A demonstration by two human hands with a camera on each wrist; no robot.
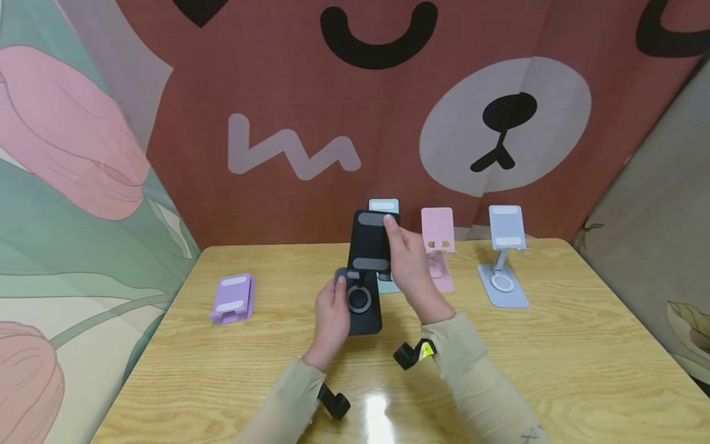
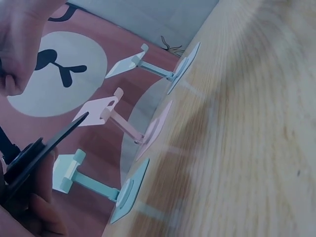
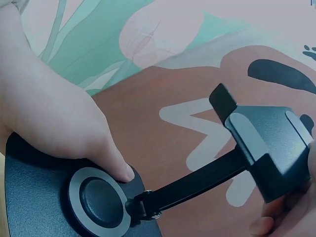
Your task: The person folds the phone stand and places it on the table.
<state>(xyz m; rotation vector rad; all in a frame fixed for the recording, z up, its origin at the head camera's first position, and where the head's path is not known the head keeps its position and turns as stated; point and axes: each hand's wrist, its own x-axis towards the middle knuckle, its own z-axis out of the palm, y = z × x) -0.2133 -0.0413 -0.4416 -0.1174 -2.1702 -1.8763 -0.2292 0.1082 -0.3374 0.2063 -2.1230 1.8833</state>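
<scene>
The black stand [image 1: 368, 251] is raised above the wooden table [image 1: 166, 376], just below the centre of the head view, with both hands clamped on it. The left hand [image 1: 331, 313] grips the base [image 1: 368, 322] — its thumb lies on the front face, beside the grey-ringed hub [image 3: 101, 201]. The right hand [image 1: 413, 264] holds the upper panel [image 1: 368, 237] by its right edge, thumb on the front near the top corner. In the right wrist view, the arm [image 3: 200, 183] slants from the hub at lower left up to the panel at right, where fingertips show at the lower edge.

Behind the black stand, partly hidden, is a teal stand [image 1: 384, 205]; a pink stand [image 1: 438, 227] comes next, partly covered by the right hand. A light blue stand [image 1: 501, 259] is upright at right of the frame, and a purple stand [image 1: 233, 298] lies folded at left — well apart from the others. A brown printed cloth [image 1: 388, 105] fills the top of the frame.
</scene>
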